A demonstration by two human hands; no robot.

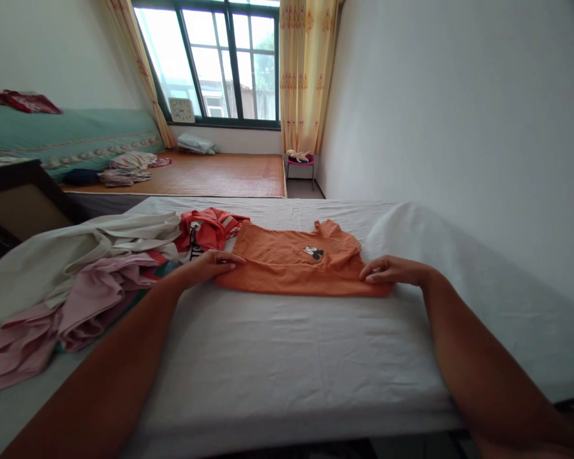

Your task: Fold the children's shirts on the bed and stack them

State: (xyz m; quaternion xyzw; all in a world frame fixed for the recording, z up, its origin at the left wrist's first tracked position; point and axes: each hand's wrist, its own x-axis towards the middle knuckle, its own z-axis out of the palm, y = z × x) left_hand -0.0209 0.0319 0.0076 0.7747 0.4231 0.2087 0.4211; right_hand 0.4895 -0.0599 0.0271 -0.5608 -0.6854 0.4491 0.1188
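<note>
An orange T-shirt [287, 248] with a small cartoon mouse print lies sideways on the white sheet, its near side folded over into a long strip. At the left end of that strip, my left hand [213, 264] pinches the cloth between thumb and fingers. My right hand [395, 270] grips the fold's right end in the same way, near the sleeve side. Both hands rest low, close to the sheet. Part of the cloth under the fingertips is hidden.
Left of the shirt is a heap of clothes: a red garment [210, 228], a cream garment [90, 245] and a pink garment [100, 293]. The white-sheeted surface [296, 363] meets a wall on the right. Beyond stand a mat-covered bed [220, 175] and a small stool [300, 160].
</note>
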